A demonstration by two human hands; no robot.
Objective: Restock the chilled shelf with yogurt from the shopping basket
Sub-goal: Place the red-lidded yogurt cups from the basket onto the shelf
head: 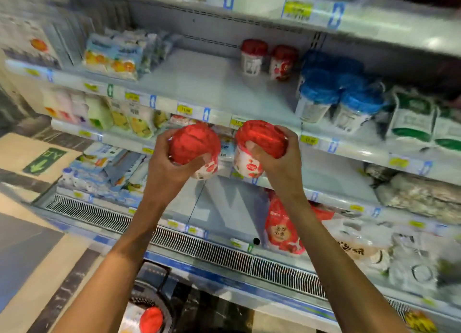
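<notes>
You're in the carrying step, basket to shelf, with nothing set down yet. Your left hand (169,165) is gripping a red-lidded yogurt tub (193,145), fingers curling round its lid and side. Your right hand (278,158) is gripping a second yogurt tub (259,143) the same way, thumb lying across the label. So both hands are full and neither is free to clear space. The two tubs are hanging in the air in front of the price rail (192,111), tilting with their lids toward you, near each other but apart. The chilled shelf (199,83) above the rail is showing a wide bare patch. Two matching red tubs (253,56) are standing upright at its back, just beside the blue-lidded tubs (321,93) on the right. Low down between your forearms the shopping basket (152,275) is sitting on the floor with another red-lidded tub (151,320) in it. Most of the basket is out of frame, so I can't tell how many more are waiting. The next move probably means lifting both tubs over the shelf lip and turning them upright. Then you'd be setting them in the bare patch in front of the matching pair, likely one at a time. Watch the right side, since the blue tubs are crowding that edge and a wide swing could be knocking them.
</notes>
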